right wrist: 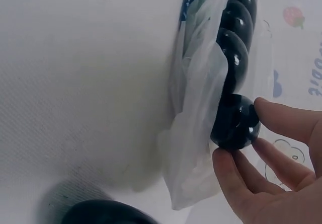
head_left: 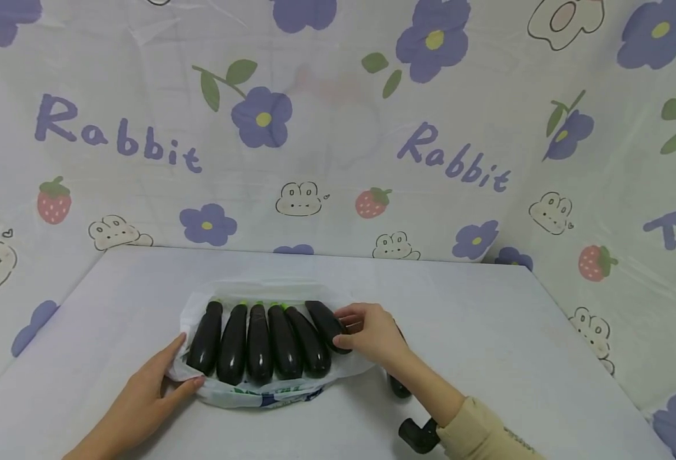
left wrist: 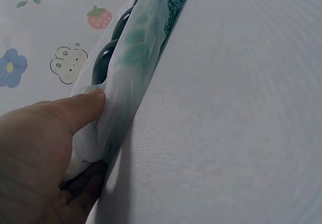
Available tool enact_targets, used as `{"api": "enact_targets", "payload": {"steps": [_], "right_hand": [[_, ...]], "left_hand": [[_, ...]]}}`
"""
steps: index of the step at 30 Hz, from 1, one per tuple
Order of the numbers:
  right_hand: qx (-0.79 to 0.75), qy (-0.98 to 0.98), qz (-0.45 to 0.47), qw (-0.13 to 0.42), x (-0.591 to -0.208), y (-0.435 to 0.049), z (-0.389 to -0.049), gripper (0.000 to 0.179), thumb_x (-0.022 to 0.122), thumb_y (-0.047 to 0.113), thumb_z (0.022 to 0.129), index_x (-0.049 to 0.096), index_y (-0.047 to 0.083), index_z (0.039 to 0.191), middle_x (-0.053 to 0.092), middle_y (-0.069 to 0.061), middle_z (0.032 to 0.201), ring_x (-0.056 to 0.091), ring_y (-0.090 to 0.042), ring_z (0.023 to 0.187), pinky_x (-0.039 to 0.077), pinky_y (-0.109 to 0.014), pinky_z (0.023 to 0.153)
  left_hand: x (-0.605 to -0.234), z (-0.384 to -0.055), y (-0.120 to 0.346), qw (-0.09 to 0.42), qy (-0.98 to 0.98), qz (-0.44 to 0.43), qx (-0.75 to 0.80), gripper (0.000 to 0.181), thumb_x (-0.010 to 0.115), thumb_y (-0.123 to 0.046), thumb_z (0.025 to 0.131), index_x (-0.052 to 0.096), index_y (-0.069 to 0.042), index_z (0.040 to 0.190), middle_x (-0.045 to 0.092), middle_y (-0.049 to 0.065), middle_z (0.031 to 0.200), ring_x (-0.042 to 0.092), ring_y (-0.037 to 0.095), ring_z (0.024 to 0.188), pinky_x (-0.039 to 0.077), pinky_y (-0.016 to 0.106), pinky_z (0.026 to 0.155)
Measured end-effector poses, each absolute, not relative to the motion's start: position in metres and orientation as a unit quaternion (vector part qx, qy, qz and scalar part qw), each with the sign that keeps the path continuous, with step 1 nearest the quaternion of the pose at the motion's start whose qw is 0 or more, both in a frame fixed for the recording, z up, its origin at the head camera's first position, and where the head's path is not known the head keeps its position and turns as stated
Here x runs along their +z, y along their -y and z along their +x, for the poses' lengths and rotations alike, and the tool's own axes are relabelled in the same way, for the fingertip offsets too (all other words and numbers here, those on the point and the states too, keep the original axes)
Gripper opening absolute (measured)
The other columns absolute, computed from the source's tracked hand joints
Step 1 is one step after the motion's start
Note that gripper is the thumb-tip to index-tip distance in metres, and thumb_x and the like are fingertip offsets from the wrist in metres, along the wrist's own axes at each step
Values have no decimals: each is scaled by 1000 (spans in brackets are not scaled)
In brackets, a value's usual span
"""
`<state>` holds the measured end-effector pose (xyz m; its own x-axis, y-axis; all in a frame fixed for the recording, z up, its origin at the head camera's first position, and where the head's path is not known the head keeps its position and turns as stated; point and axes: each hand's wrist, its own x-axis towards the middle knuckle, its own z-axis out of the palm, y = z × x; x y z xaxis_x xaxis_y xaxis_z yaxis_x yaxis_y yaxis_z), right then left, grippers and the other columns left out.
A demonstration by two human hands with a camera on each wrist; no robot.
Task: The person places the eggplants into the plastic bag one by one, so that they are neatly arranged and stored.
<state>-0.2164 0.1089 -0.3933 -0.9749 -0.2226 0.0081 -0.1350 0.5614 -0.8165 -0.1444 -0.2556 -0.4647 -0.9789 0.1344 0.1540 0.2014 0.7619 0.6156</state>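
Several dark purple eggplants [head_left: 260,345] lie side by side in an opened white plastic bag [head_left: 240,397], green stem ends toward the back. My right hand [head_left: 372,332] holds the rightmost eggplant [head_left: 325,322] near its rounded end, thumb and fingertips around it in the right wrist view. That eggplant leans against its neighbour at the bag's right side. My left hand [head_left: 148,396] grips the bag's left end, thumb [left wrist: 90,105] on the plastic and the other fingers low at the side. The bag's folded front edge hides the eggplants' lower parts in both wrist views.
Another eggplant [head_left: 400,387] lies on the white table [head_left: 487,332] outside the bag, partly hidden by my right forearm. A black bent object [head_left: 418,436] shows beside my right sleeve. Behind the table hangs a printed cloth [head_left: 326,147] with flowers and rabbits.
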Motion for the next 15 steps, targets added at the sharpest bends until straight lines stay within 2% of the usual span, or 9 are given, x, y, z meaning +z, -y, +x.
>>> {"api": "enact_targets", "payload": {"steps": [8,12,15], "right_hand": [[-424,-898,-113,0,-396,-119,-200,37,81,16,81,71,7,116,70,-6,110,66,-25,97,55,-41,79],[-454,-886,-85,-30,-392,-137,-186,31,80,13,82,73,9,112,70,-4,106,66,-18,90,55,-35,73],[-467,-881,-56,-56,-388,-151,-178,26,80,9,82,74,11,108,71,-3,101,65,-14,87,55,-33,75]], "left_hand": [[-468,-145,254,55,936,-96,-333,89,66,-51,91,27,0,153,40,32,143,37,49,131,34,64,102],[-468,-145,254,67,934,-104,-336,87,67,-48,92,28,0,153,40,32,143,38,49,131,34,64,102],[-468,-145,256,77,933,-106,-336,86,68,-45,92,28,0,153,40,32,144,37,50,131,34,64,102]]}}
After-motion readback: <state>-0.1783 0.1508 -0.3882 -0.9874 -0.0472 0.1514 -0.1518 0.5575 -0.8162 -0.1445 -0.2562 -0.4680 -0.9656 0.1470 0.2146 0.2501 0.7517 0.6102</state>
